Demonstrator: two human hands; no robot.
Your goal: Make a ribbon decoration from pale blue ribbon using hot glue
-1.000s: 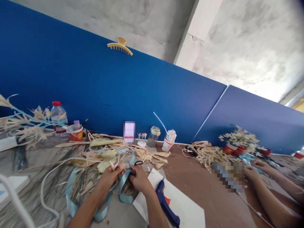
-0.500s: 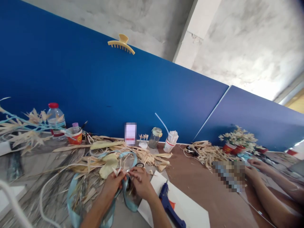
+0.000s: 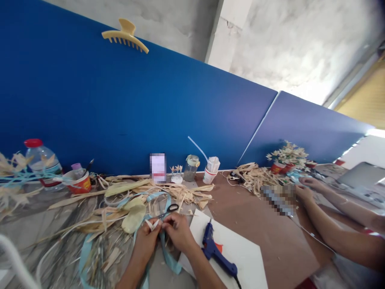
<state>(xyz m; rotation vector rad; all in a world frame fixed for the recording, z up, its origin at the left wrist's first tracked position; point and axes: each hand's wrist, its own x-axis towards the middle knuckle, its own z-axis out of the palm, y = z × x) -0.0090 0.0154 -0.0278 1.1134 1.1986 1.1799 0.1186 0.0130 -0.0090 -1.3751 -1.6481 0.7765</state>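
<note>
Fingers (image 3: 146,229) pinch petals (image 3: 155,225) in left hand (image 3: 146,241); right hand (image 3: 179,233), hold unclear, by board (image 3: 248,257) edge.

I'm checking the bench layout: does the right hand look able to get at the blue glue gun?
Probably yes: the glue gun lies uncovered on the white board, close to the right hand, with nothing seen blocking, though that hand is busy beside the left hand.

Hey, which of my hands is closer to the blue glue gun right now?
Right. Your right hand is just left of the blue glue gun, apart from it; your left hand is farther left, beyond the right one.
</note>
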